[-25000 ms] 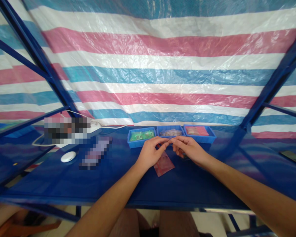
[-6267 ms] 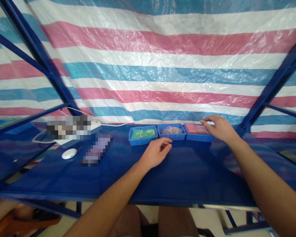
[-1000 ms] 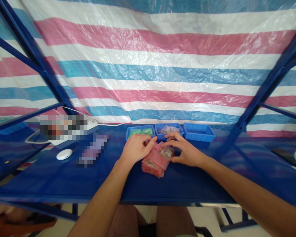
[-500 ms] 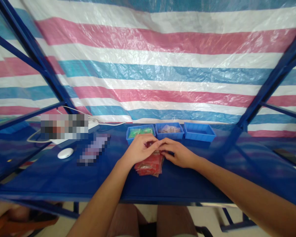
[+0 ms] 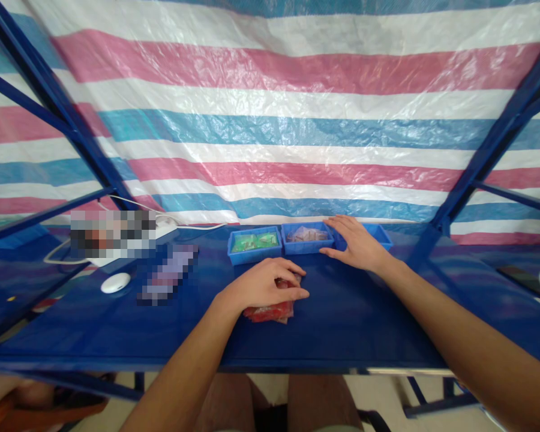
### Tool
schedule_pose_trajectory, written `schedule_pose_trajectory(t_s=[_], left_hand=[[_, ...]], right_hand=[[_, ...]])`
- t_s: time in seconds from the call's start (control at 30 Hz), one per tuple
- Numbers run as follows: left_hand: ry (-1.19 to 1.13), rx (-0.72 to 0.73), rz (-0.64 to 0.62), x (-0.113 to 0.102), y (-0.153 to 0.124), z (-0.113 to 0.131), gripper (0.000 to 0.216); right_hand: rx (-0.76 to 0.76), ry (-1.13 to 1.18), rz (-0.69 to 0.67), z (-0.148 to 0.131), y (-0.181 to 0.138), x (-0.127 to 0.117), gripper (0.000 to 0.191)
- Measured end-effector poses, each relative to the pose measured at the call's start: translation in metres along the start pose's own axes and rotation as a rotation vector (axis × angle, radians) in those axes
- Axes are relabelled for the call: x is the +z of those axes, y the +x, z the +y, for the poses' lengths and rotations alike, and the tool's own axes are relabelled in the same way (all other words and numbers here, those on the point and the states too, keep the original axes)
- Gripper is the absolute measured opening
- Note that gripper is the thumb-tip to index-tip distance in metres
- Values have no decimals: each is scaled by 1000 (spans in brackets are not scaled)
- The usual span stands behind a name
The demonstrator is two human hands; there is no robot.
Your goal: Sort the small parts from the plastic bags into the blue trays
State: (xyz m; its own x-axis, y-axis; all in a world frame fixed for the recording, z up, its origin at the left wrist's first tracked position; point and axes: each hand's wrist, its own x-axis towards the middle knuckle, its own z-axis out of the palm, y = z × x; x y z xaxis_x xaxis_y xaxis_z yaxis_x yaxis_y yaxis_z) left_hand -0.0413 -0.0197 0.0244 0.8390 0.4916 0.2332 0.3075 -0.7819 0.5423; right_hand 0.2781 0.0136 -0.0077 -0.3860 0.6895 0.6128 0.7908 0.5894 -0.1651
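Note:
A stack of red packets in clear plastic (image 5: 267, 312) lies on the blue table in front of me. My left hand (image 5: 265, 285) rests over this stack, fingers stretched out and apart, covering most of it. My right hand (image 5: 353, 243) is at the rightmost blue bin (image 5: 380, 234), thumb toward the front and fingers toward the back, spread apart. It hides much of that bin, and I cannot tell whether it touches the rim. To its left stand a blue bin (image 5: 308, 246) with pale clear packets (image 5: 306, 234) and another bin (image 5: 254, 258) with green packets (image 5: 256, 241).
A white rounded case (image 5: 116, 282) and a blurred-out phone-like object (image 5: 168, 273) lie on the table (image 5: 342, 330) at left. Behind them is a white power strip (image 5: 130, 243) with cables. Blue frame posts (image 5: 477, 156) and a striped sheet (image 5: 297, 132) bound the back.
My right hand has left the red packets and moved up and right to the rightmost bin, its fingers spreading. My left hand stays on the stack, slightly lower and turned flatter.

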Motion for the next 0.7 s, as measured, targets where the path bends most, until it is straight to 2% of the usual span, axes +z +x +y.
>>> schedule_pose_trajectory(t_s=[0.17,0.33,0.47,0.7], left_hand=[[-60,-113,53,-9,-3,5,44],[-142,-246,118,-15,-11,6,72],[-101,-273,168,-13,-11,2,73],[-13,-336,193,-9,-7,-11,67]], right_hand=[[12,55,-47,8,-1,1,40],[28,94,-77,10,1,-1,26],[27,141,-129,7,1,-6,28],[124,171,-222,3,1,-13,38]])
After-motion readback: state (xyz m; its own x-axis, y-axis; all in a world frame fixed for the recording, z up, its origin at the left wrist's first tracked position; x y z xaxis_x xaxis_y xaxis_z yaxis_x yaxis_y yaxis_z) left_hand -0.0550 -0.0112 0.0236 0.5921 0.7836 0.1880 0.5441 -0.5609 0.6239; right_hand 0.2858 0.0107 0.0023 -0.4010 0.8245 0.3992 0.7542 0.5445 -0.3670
